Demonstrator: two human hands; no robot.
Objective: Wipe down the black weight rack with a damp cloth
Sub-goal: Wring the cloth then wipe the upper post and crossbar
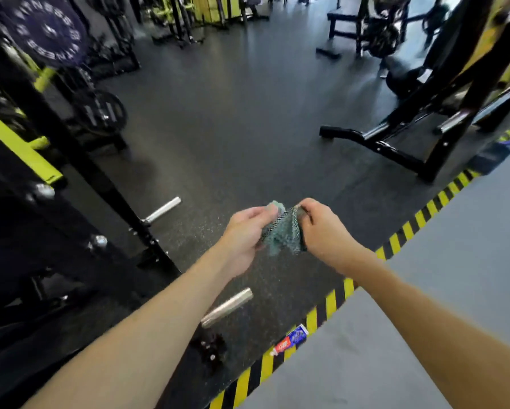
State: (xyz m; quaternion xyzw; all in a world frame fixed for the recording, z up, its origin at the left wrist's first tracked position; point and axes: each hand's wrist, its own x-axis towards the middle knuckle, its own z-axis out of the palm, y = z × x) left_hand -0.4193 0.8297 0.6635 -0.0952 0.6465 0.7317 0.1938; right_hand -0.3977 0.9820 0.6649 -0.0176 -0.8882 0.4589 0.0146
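A small teal cloth (281, 231) with a checkered edge is stretched between both hands, out in front of me above the floor. My left hand (245, 234) grips its left side with curled fingers. My right hand (321, 228) pinches its upper right corner. The black weight rack (79, 160) with yellow-green bars stands to the left of my hands, apart from the cloth. Two chrome pegs (162, 209) (227, 307) stick out of the rack toward me.
A dark weight plate (48, 31) hangs at the top left of the rack. A black bench frame (410, 137) stands at the right. Yellow-black hazard tape (330, 305) borders a grey mat (425, 305). A small tube (290, 340) lies on the tape.
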